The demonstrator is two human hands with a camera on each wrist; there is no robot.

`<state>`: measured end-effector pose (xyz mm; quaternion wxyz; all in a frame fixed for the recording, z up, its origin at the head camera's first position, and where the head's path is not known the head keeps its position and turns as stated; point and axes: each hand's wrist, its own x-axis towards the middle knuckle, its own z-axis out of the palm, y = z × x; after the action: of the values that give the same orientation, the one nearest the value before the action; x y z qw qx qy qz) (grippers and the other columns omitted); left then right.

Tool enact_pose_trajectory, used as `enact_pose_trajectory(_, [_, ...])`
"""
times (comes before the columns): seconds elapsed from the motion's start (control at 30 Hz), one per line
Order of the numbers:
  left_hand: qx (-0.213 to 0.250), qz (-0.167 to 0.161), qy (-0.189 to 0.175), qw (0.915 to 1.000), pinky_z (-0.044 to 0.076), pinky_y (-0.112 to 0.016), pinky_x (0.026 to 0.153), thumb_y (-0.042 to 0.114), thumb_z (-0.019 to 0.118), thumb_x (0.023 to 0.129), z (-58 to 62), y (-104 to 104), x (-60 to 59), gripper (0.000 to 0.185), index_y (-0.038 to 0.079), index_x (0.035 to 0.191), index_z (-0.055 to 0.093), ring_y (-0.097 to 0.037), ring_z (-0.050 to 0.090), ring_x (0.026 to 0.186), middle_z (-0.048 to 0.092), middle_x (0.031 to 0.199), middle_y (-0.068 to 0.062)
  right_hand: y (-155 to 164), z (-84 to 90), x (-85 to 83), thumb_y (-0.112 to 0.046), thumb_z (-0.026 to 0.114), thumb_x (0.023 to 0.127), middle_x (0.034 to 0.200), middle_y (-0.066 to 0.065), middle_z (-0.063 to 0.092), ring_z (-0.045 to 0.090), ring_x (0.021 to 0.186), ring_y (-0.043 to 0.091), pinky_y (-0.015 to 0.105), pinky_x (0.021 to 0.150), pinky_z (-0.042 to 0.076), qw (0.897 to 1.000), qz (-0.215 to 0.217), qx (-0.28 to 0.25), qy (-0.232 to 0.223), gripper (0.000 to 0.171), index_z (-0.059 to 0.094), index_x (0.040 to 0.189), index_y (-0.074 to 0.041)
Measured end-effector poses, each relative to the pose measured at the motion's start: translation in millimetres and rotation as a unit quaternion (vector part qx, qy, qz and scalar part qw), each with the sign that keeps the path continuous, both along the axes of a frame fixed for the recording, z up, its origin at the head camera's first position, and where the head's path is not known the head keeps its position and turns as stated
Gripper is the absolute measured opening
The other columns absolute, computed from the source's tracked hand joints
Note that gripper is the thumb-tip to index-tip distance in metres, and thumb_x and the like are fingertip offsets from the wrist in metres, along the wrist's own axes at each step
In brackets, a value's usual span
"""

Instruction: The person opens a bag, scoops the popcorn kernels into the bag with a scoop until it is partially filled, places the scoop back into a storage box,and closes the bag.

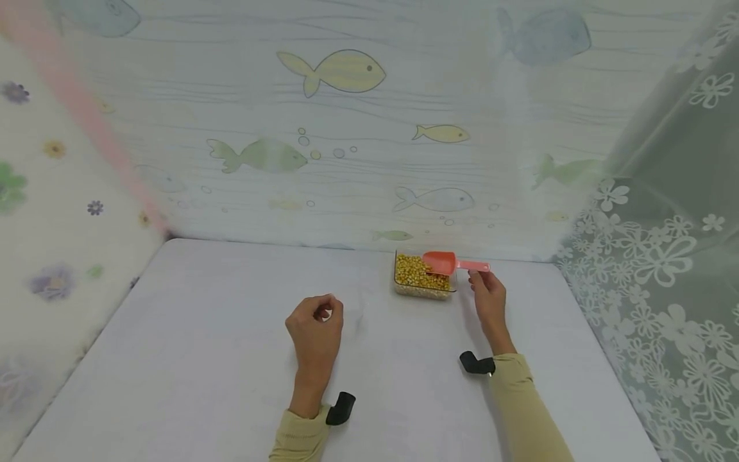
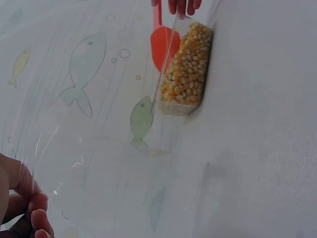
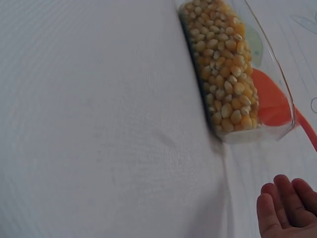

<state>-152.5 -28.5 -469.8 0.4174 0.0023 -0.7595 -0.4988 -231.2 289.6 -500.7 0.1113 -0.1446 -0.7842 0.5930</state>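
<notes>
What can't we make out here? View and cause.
- Grip end of red plastic scoop: right wrist view, cut off by right edge.
- Contact between right hand and scoop: head view, too small to confirm.
- Scoop's tip: right wrist view, behind yellow corn kernels.
- Lower part of clear plastic film: left wrist view, cut off by bottom edge.

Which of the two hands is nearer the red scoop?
The right hand, close by the handle of the red scoop; the left hand is farther off, pinching clear plastic.

A white table is backed by a fish-printed hanging and flanked by flowered cloth and a lacy curtain.
</notes>
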Motion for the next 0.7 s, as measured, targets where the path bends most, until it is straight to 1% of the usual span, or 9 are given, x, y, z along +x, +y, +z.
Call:
enact_pose_trajectory(0.1, [-0.002,-0.002,0.002,1.0,0.045,-0.022,0.053,-0.013,0.068,0.078,-0.2,0.2,-0.2,0.013,-0.003,0.078,0.076,-0.018,0.056,0.055,0.067,0.066,-0.011,-2.5,0.0,-0.1,-0.041,0.047,0.107,0.139,0.02,0.059,0.058,0.123,0.028,0.031,0.105,0.048,1.0,0.009,-0.012,0.0,0.056,0.052,0.144,0.001])
enact_pose_trajectory(0.2, [-0.003,-0.006,-0.006,1.0,0.047,-0.026,0.053,-0.011,0.069,0.079,-0.2,0.4,0.2,0.011,-0.004,0.08,0.076,-0.018,0.056,0.056,0.068,0.068,-0.011,-4.3,-0.6,-0.3,-0.04,0.048,0.107,0.136,0.021,0.062,0.062,0.117,0.023,0.019,0.096,0.051,0.999,0.016,-0.035,0.002,0.054,0.053,0.142,0.002])
enact_pose_trajectory(0.27, [-0.001,-0.008,-0.01,0.9999,0.048,-0.028,0.053,-0.011,0.069,0.08,-0.4,0.5,0.2,0.01,-0.003,0.081,0.076,-0.018,0.057,0.057,0.068,0.068,-0.011,-5.5,-1.5,-0.5,-0.04,0.049,0.107,0.135,0.021,0.062,0.064,0.112,0.018,0.015,0.092,0.051,0.998,0.021,-0.052,0.003,0.055,0.053,0.142,0.002])
enact_pose_trajectory(0.37, [-0.004,-0.009,-0.014,0.9998,0.049,-0.029,0.054,-0.01,0.07,0.08,-0.6,0.4,0.4,0.009,-0.003,0.082,0.076,-0.017,0.057,0.057,0.068,0.069,-0.011,-7.7,-3.0,-0.5,-0.04,0.049,0.107,0.136,0.024,0.06,0.064,0.105,0.009,0.013,0.091,0.051,0.997,0.029,-0.067,0.005,0.056,0.052,0.143,0.003])
enact_pose_trajectory(0.47, [-0.007,-0.008,-0.015,0.9998,0.049,-0.029,0.053,-0.009,0.07,0.08,-0.5,0.1,0.3,0.01,-0.002,0.081,0.076,-0.017,0.057,0.057,0.068,0.069,-0.011,-10.1,-4.4,-0.7,-0.038,0.05,0.107,0.136,0.026,0.06,0.064,0.1,0.004,0.013,0.09,0.051,0.996,0.031,-0.079,0.01,0.056,0.052,0.142,0.005])
enact_pose_trajectory(0.6, [-0.007,-0.007,-0.013,0.9999,0.048,-0.028,0.053,-0.009,0.069,0.08,-0.3,0.0,-0.2,0.009,-0.002,0.08,0.076,-0.017,0.057,0.057,0.068,0.068,-0.01,-13.0,-7.0,-1.9,-0.035,0.051,0.107,0.131,0.024,0.063,0.065,0.095,0.001,0.013,0.087,0.052,0.996,0.027,-0.088,0.013,0.053,0.054,0.14,0.006])
enact_pose_trajectory(0.7, [-0.004,-0.006,-0.011,0.9999,0.046,-0.022,0.054,-0.009,0.069,0.08,-0.1,0.3,-0.4,0.009,-0.004,0.08,0.076,-0.018,0.056,0.056,0.067,0.067,-0.01,-14.8,-8.1,-2.7,-0.034,0.051,0.107,0.129,0.023,0.064,0.066,0.094,0.001,0.013,0.087,0.052,0.995,0.026,-0.092,0.016,0.052,0.055,0.139,0.006])
